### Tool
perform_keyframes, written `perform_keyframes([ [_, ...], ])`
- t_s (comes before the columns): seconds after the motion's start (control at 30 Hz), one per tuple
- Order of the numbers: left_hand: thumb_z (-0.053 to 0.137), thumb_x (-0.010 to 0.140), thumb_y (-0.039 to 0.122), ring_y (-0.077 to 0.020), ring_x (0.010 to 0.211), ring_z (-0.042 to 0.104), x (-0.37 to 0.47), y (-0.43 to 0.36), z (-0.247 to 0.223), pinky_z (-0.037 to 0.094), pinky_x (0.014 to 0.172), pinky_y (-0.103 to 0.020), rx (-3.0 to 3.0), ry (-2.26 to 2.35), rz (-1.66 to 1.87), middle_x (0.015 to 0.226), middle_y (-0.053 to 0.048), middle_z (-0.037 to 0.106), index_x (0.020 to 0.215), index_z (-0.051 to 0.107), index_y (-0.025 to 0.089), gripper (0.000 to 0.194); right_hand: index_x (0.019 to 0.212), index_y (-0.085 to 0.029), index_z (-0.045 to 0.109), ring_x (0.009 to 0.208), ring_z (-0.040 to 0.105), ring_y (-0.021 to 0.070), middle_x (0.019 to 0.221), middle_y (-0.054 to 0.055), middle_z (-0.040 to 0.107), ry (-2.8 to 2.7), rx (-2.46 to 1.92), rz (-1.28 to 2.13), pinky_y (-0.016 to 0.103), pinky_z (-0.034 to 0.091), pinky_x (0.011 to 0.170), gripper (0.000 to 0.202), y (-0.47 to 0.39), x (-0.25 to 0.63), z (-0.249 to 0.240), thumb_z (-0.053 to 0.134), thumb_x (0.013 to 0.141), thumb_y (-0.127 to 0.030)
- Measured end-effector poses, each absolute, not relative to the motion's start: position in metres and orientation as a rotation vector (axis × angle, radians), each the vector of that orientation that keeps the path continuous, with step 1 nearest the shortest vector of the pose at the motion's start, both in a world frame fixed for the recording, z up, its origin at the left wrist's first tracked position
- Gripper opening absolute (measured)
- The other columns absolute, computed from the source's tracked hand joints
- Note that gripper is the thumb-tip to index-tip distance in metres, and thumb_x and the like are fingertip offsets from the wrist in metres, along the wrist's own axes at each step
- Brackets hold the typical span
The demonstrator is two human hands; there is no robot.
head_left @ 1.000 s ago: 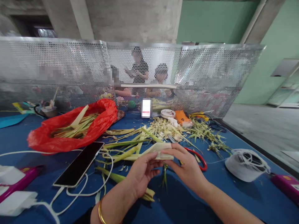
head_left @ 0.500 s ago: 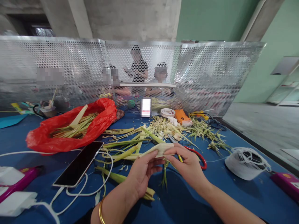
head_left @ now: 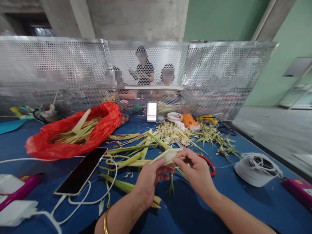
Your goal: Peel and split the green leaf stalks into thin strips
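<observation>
A pale, folded corn husk [head_left: 168, 156] is stretched between my two hands, above the blue table. My left hand [head_left: 152, 175] is closed on its left part, thumb on top and fingers curled beneath. At the right end, my right hand [head_left: 196, 167] pinches the husk between thumb and fingers. Green leafy bits [head_left: 172, 185] hang or lie just below the husk; I cannot tell which. Beyond my right hand are scissors with red handles [head_left: 211, 165], partly hidden by it. Loose green and yellow husk strips [head_left: 130, 160] lie left of and behind my hands.
A red plastic bag [head_left: 44, 141] of husk strips stands at left, near a phone [head_left: 81, 172] with a white cable. Husk scraps [head_left: 168, 135] are heaped behind, beside an orange packet [head_left: 190, 122] and a tape roll [head_left: 174, 117]. White cord [head_left: 255, 172] sits at right. Perforated panels [head_left: 219, 71] close the back.
The husk has turned slightly between my fingers, showing a flatter, more pointed left edge. Both hands stay in nearly the same place, still holding it.
</observation>
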State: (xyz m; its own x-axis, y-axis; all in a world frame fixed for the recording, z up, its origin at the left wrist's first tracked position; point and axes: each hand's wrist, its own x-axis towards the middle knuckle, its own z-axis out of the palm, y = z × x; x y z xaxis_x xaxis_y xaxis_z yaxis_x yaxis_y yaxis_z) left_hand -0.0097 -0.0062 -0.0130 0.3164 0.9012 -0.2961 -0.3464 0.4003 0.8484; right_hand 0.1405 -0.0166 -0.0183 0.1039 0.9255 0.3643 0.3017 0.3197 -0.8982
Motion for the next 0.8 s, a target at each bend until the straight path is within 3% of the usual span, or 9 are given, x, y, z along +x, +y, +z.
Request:
perform_keyframes([
  [0.27,0.064,0.075,0.040,-0.0174,0.075,0.063,-0.0108,-0.0086,-0.0126,0.044,0.061,-0.024,0.825,0.850,0.937,0.093,-0.011,0.073,0.098,0.072,0.014,0.036,0.075,-0.019,0.057,0.065,0.058,0.0151,0.074,0.001,0.063,-1.398,-1.258,0.721,0.027,0.046,0.062,0.013,-0.0156,0.1415,-0.0189,0.060,0.079,-0.030],
  [0.43,0.077,0.061,0.026,-0.0162,0.075,0.060,-0.0069,-0.0138,-0.0079,0.043,0.060,-0.022,0.984,0.939,0.998,0.084,-0.009,0.072,0.089,0.074,0.013,0.031,0.074,-0.019,0.057,0.061,0.057,0.0147,0.068,0.000,0.062,-1.395,-1.266,0.717,0.026,0.045,0.059,0.013,-0.0155,0.1407,-0.0187,0.061,0.079,-0.030],
  [0.8,0.072,0.068,0.033,-0.0128,0.058,0.058,-0.0052,-0.0108,-0.0083,0.040,0.052,-0.021,0.984,1.030,1.104,0.071,-0.011,0.071,0.074,0.075,0.010,0.023,0.075,-0.021,0.051,0.060,0.053,0.0131,0.067,-0.002,0.057,-1.431,-1.247,0.645,0.024,0.042,0.058,0.013,-0.0186,0.1377,-0.0208,0.061,0.079,-0.027],
])
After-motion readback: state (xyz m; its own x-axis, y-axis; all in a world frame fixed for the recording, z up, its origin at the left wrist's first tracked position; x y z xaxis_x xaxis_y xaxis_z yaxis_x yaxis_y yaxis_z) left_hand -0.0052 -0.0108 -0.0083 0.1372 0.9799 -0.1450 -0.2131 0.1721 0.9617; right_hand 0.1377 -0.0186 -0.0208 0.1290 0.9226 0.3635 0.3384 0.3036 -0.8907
